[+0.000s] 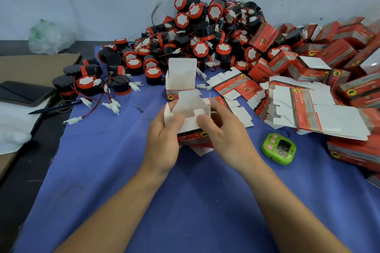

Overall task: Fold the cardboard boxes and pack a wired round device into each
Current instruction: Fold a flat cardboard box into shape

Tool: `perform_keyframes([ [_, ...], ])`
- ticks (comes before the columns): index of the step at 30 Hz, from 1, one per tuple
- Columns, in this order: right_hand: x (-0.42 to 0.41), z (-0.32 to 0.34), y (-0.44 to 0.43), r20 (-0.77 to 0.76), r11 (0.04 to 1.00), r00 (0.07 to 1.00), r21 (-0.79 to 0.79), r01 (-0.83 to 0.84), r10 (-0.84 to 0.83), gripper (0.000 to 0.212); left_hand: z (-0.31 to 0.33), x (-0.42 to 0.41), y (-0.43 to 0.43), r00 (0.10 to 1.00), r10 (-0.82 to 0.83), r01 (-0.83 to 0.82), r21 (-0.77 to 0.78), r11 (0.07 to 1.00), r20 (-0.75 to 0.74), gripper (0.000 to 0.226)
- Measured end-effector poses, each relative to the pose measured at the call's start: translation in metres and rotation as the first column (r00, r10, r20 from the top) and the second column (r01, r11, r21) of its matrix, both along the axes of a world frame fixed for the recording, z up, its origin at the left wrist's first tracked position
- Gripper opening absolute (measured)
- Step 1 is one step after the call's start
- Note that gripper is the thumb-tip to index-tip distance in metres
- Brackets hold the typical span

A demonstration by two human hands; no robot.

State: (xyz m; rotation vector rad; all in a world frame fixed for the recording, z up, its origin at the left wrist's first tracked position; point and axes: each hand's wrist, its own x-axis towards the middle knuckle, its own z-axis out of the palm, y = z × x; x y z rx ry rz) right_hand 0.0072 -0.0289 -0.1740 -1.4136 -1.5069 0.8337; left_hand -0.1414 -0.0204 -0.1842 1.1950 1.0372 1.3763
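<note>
I hold a small red and white cardboard box (190,109) over the blue cloth, its white flaps standing open. My left hand (164,139) grips its left side, thumb pressing a flap. My right hand (224,135) grips its right side, thumb on the inner flap. Just behind it stands a second folded box (181,78), upright, lid open and nothing visible inside. A big pile of black and red round wired devices (197,33) lies at the back. Flat unfolded box blanks (308,107) are stacked to the right.
Closed red boxes (339,53) heap up at the right. A green counter (279,148) lies on the blue cloth (185,201) by my right wrist. At the left are a pen (55,107), a dark phone (22,92), brown cardboard and a plastic bag (49,37).
</note>
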Motion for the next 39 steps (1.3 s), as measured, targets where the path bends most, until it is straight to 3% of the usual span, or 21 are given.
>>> perform_keyframes([
  [3, -0.004, -0.002, -0.001, -0.081, 1.000, 0.996, 0.021, -0.020, 0.022, 0.017, 0.003, 0.002, -0.003, 0.982, 0.046, -0.024, -0.122, 0.992, 0.183, 0.030],
  [5, -0.009, -0.005, -0.003, -0.093, 0.999, 0.996, 0.035, -0.012, 0.015, 0.017, 0.004, 0.002, -0.005, 0.979, 0.103, -0.070, -0.186, 0.980, 0.178, 0.031],
  [7, -0.009, -0.005, -0.004, -0.135, 1.000, 0.991, 0.006, 0.002, -0.001, 0.022, 0.001, 0.001, -0.004, 0.990, 0.118, -0.105, -0.157, 0.982, 0.079, 0.029],
  [10, -0.004, -0.004, -0.002, -0.124, 1.000, 0.992, -0.014, 0.022, -0.024, 0.026, -0.003, -0.003, -0.002, 0.963, 0.065, -0.066, 0.006, 0.998, -0.263, 0.038],
  [12, 0.002, -0.003, -0.001, -0.223, 0.992, 0.970, -0.053, -0.112, 0.098, 0.029, -0.004, -0.006, -0.001, 0.913, 0.071, -0.038, 0.090, 0.995, -0.402, 0.049],
  [14, 0.011, -0.002, 0.000, -0.440, 0.937, 0.851, -0.056, -0.345, 0.287, 0.035, -0.006, -0.008, 0.000, 0.902, 0.085, -0.046, 0.103, 0.994, -0.423, 0.052],
  [16, 0.019, -0.001, 0.001, -0.605, 0.901, 0.727, -0.035, -0.433, 0.325, 0.034, -0.008, -0.009, -0.001, 0.916, 0.066, -0.033, 0.091, 0.995, -0.396, 0.046],
  [18, 0.020, 0.001, 0.001, -0.725, 0.911, 0.659, -0.109, -0.397, 0.200, 0.040, -0.007, -0.007, -0.002, 0.935, 0.026, -0.012, 0.039, 0.999, -0.353, 0.041],
  [21, 0.019, -0.002, 0.004, -0.603, 0.940, 0.786, -0.173, -0.294, 0.135, 0.019, -0.009, -0.006, -0.001, 0.947, -0.076, 0.081, 0.002, 0.997, -0.311, 0.042],
  [24, 0.016, -0.002, 0.005, -0.436, 0.968, 0.892, -0.151, -0.200, 0.117, 0.020, -0.010, -0.007, -0.001, 0.951, -0.250, 0.248, -0.035, 0.968, -0.183, 0.062],
  [27, 0.013, 0.001, 0.004, -0.413, 0.983, 0.911, -0.166, -0.082, 0.007, 0.029, -0.006, -0.008, -0.004, 0.928, -0.371, 0.372, -0.024, 0.928, 0.025, 0.061],
  [31, 0.009, -0.001, 0.003, -0.527, 0.976, 0.846, -0.213, -0.042, -0.079, 0.025, 0.001, -0.005, 0.003, 0.957, -0.286, 0.277, -0.148, 0.949, -0.044, 0.035],
  [36, 0.014, 0.000, 0.004, -0.742, 0.951, 0.670, -0.234, -0.202, -0.040, 0.029, 0.000, 0.001, 0.004, 0.973, -0.193, 0.209, -0.133, 0.969, 0.127, 0.043],
  [39, 0.026, 0.001, 0.005, -0.733, 0.926, 0.678, -0.215, -0.310, 0.056, 0.028, 0.000, -0.001, 0.007, 0.977, -0.152, 0.167, -0.091, 0.982, 0.152, 0.045],
])
